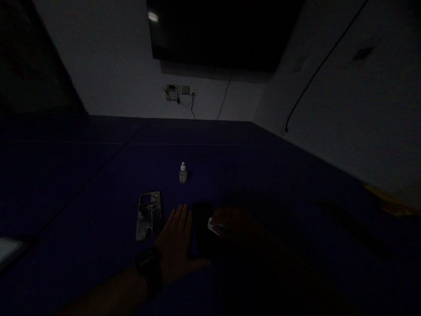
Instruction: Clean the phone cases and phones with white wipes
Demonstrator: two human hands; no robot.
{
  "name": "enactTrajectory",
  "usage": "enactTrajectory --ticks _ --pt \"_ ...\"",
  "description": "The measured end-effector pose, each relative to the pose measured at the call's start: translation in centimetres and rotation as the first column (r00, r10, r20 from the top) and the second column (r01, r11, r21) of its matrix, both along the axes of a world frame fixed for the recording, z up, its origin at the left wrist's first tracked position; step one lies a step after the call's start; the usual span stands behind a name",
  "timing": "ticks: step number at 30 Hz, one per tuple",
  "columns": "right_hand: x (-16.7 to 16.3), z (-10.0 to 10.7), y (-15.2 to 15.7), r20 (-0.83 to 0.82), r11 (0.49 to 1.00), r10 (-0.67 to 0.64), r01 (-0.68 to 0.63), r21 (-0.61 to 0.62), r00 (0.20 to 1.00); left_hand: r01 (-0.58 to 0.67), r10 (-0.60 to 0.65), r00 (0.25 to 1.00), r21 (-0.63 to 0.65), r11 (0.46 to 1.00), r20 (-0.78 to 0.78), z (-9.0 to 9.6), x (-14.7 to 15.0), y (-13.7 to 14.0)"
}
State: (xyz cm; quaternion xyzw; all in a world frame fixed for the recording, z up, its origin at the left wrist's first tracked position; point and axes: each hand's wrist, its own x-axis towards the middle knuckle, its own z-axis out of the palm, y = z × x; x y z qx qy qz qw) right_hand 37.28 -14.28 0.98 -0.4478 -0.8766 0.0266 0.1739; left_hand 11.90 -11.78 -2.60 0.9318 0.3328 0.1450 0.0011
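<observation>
My left hand (177,243) lies flat with its fingers stretched out, along the left side of a dark, flat phone-like slab (201,219), its thumb across the near end. Over the slab's right part, my right hand (235,226) has its fingers closed on a small white cloth or tissue (214,227), mostly hidden under them. A marbled grey phone case (149,217) with a camera cutout rests left of my left hand. Beyond both hands a small bottle (183,175) with a white cap stands upright. The picture is very dark, and the slab's edges are hard to make out.
The blue surface (108,184) reaches back to a wall with sockets (179,91), cables and a large dark screen (220,35). A pale-topped object (9,250) lies at the left edge. A dark long object (348,226) and something yellow-orange (391,202) are at right.
</observation>
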Motion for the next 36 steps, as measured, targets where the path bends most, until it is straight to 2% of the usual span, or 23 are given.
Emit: enactTrajectory --ticks 9,14,20,25,29,32,36 --pt "-0.4 0.1 0.3 -0.016 0.998 -0.058 0.058 0.027 0.998 -0.007 0.007 1.0 -0.005 1.0 -0.009 0.0 0.1 0.1" --pt "-1.0 0.0 0.1 0.006 1.0 0.016 -0.016 -0.01 1.0 -0.016 0.015 1.0 -0.029 0.999 -0.027 0.3 0.1 0.0" --pt "-0.4 0.6 0.2 0.028 0.999 -0.045 0.045 0.003 0.999 0.002 -0.002 1.0 0.008 1.0 0.021 -0.4 -0.1 0.1" --pt "-0.2 0.2 0.0 -0.003 0.999 0.033 -0.033 0.024 0.999 0.004 -0.005 1.0 0.018 1.0 0.026 -0.2 0.0 0.0" --pt "-1.0 -0.6 0.5 -0.018 0.998 0.009 -0.008 0.06 1.0 -0.002 0.002 1.0 -0.005 1.0 -0.004 0.0 0.1 0.0" --pt "-0.5 -0.7 0.7 -0.066 0.995 -0.012 0.018 0.095 0.998 -0.006 0.006 1.0 -0.014 1.0 -0.007 0.0 0.1 0.0" --pt "0.0 -0.3 0.3 -0.041 0.999 0.007 -0.005 0.054 0.999 -0.008 0.008 1.0 -0.014 1.0 -0.001 -0.1 0.1 0.0"
